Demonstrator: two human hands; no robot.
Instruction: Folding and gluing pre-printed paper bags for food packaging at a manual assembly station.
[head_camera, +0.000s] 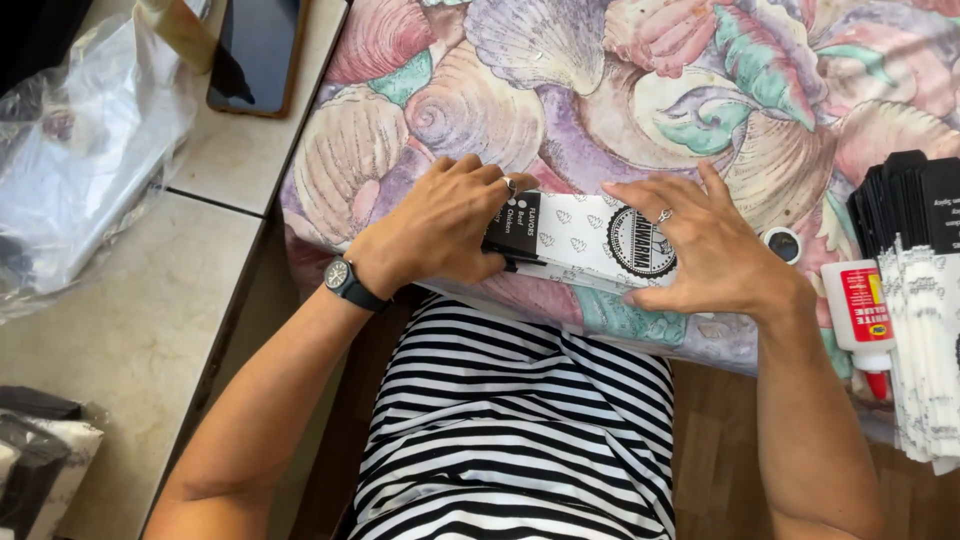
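Striped black-and-white shirt fabric (520, 420) fills the lower centre of the view, closest to the camera. Both forearms extend from it toward a table covered with a seashell-print cloth (560, 90).

Left hand (440, 225): wears a wristwatch (345, 280) and a finger ring. The fingers are curled and pressed down on the black end of a flat paper sleeve (590, 240), with the thumb at the sleeve's near edge.

Right hand (705, 245): also ringed. The fingers are spread flat and press on the sleeve's white patterned portion, partly covering a round black emblem.

Paper sleeve: lies flat on the cloth near the table's front edge, between and beneath both hands.

Adjacent items: a white glue bottle (865, 320) with a red nozzle lies to the right of the right hand, beside a stack of similar black-and-white sleeves (925, 300). A small round cap (782, 243) sits just beyond the right hand. At far left, a tiled counter holds a clear plastic bag (80, 160) and a dark phone (255, 50).
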